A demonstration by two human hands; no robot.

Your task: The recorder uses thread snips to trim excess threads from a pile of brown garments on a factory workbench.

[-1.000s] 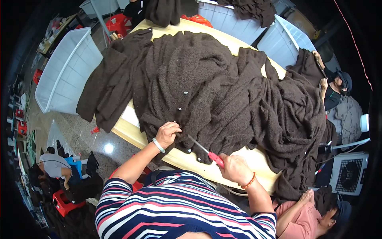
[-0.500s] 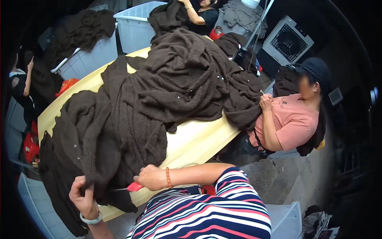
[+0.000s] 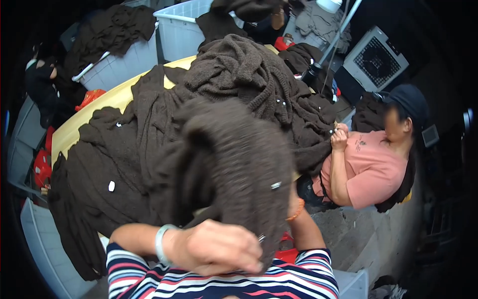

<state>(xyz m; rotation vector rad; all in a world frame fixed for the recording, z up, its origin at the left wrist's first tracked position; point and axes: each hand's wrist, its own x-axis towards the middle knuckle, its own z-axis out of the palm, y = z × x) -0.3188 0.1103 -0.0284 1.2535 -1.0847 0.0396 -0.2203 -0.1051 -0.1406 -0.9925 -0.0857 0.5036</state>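
A dark brown knitted garment (image 3: 244, 159) is raised in front of me, blurred by motion, with small shiny fastenings along its edge. My left hand (image 3: 214, 246), wearing a pale band at the wrist, is closed on the lower part of this garment. On its far right side is my right hand (image 3: 293, 199), with an orange beaded bracelet; the knit covers its fingers, so I cannot see what it holds. Beneath and beyond lies a large heap of the same brown knitwear (image 3: 234, 70) on a yellow wooden table (image 3: 67, 129). A small white tag (image 3: 111, 186) shows on the cloth.
At the right a person in a pink shirt (image 3: 373, 164) handles brown knitwear at the table edge. Pale plastic bins (image 3: 181, 25) stand behind, one piled with brown garments (image 3: 114, 37). Another bin (image 3: 55, 249) is at my near left. A boxy fan unit (image 3: 376, 57) stands far right.
The knit edge has come up off the table toward me in my left hand, which moved right. My right hand moved right behind the cloth; the red-handled tool it held is out of sight.
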